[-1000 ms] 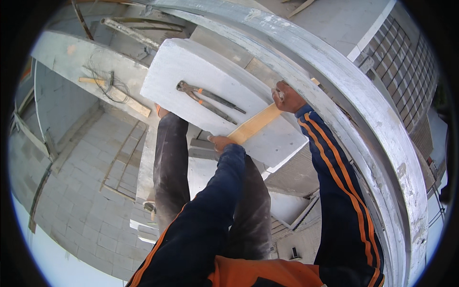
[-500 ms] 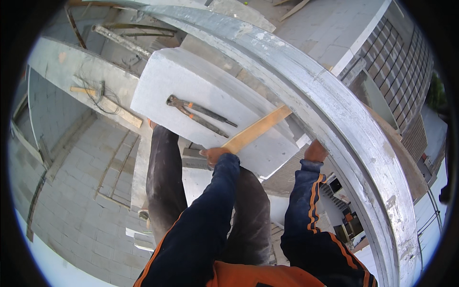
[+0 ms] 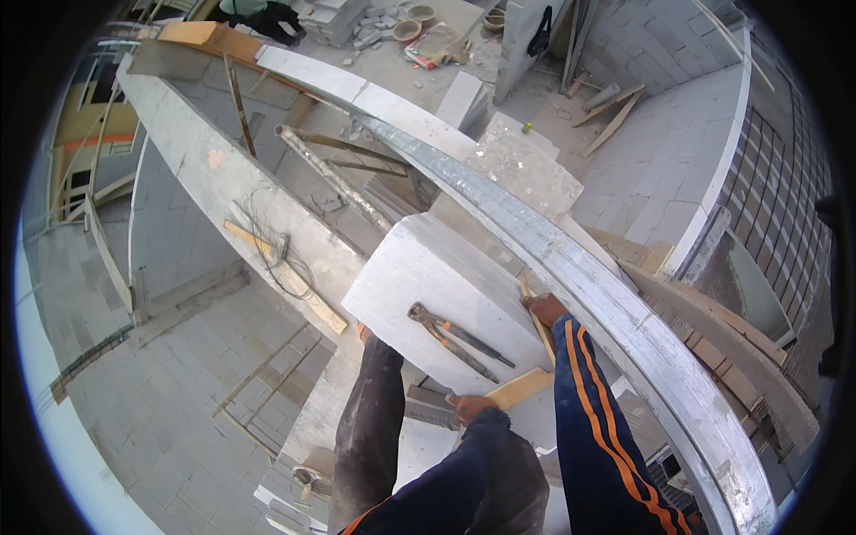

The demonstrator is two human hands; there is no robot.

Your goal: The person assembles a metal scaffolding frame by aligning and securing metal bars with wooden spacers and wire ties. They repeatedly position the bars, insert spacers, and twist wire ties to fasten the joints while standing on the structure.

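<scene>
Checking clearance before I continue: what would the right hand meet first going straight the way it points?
Beyond the thin wooden piece it grips, the right hand would probably meet the white block; depth is unclear.

Watching remotely, I log: left hand (image 3: 471,408) low, fingers curled; left forearm (image 3: 446,481) slanting up-right. Right hand (image 3: 546,309) farther out, fingers bent; right forearm (image 3: 611,432) extended, slanting up-left. Hands apart.

White block (image 3: 397,276), tan strip (image 3: 522,388), dark pincers (image 3: 471,340) — orange-banded, navy right sleeve (image 3: 593,428) — orange-striped
</scene>
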